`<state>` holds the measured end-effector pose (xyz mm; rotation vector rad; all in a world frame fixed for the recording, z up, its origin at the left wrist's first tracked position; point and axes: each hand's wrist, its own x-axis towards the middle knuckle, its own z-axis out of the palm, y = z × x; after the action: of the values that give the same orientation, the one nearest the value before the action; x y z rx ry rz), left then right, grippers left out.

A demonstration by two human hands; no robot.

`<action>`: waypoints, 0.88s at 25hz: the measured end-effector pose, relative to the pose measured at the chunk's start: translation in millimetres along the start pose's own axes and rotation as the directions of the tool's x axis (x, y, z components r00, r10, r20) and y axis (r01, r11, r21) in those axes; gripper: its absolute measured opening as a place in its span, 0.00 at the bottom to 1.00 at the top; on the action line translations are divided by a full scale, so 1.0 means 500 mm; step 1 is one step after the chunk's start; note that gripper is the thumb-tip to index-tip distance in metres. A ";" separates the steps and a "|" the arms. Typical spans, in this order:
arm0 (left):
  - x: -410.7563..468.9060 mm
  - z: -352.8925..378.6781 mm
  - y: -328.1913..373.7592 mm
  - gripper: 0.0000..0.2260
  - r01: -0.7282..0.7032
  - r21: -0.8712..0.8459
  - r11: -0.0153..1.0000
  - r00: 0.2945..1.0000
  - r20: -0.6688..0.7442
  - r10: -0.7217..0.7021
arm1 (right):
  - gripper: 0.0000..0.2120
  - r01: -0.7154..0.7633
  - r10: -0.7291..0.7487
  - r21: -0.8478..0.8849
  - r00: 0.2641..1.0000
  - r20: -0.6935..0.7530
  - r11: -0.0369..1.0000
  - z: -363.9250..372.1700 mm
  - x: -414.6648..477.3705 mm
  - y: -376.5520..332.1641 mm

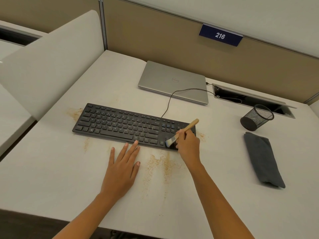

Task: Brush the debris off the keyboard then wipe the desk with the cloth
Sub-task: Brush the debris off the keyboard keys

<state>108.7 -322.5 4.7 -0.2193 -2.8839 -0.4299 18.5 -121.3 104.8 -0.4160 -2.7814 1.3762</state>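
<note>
Right hand [188, 145]: fingers clamped on brush [181, 133], bristles on keyboard's right near corner.
Left hand [123, 167]: flat, fingers spread, fingertips touching keyboard [120, 124] front edge.
Keyboard: long axis left-right.
Cloth [263, 159]: folded, well right, nearer right hand.

Black keyboard [127, 125]; grey cloth [263, 159]; tan debris [162, 163]; silver laptop [174, 81].

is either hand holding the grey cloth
No, the cloth lies alone on the desk; the right hand grips the brush, the left hand rests flat.
</note>
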 end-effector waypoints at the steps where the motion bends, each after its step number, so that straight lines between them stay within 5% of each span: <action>1: -0.001 0.000 0.000 0.25 -0.002 0.000 1.000 1.000 -0.001 0.002 | 0.14 0.001 -0.002 0.007 0.999 0.033 1.000 0.003 -0.004 0.005; 4: -0.001 0.000 -0.001 0.25 -0.010 -0.008 1.000 1.000 -0.008 0.010 | 0.13 0.023 -0.021 -0.013 0.990 0.139 1.000 0.004 -0.029 0.019; 9: 0.000 0.000 0.000 0.24 -0.001 -0.024 1.000 1.000 -0.010 0.001 | 0.12 -0.118 0.185 0.283 0.958 -0.220 0.952 -0.022 -0.055 0.051; 16: -0.001 0.005 -0.003 0.26 -0.002 -0.018 1.000 1.000 0.001 0.002 | 0.12 -0.180 0.210 0.478 0.978 -0.009 0.859 0.027 -0.097 0.025; 22: 0.001 0.005 -0.003 0.25 -0.003 -0.013 1.000 1.000 0.007 0.003 | 0.09 -0.242 0.438 0.672 0.889 -0.137 0.700 -0.007 -0.106 0.065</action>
<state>107.6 -322.9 1.9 -0.2281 -2.8879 -0.4476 77.7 -112.5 87.2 -1.0319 -1.8791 2.0247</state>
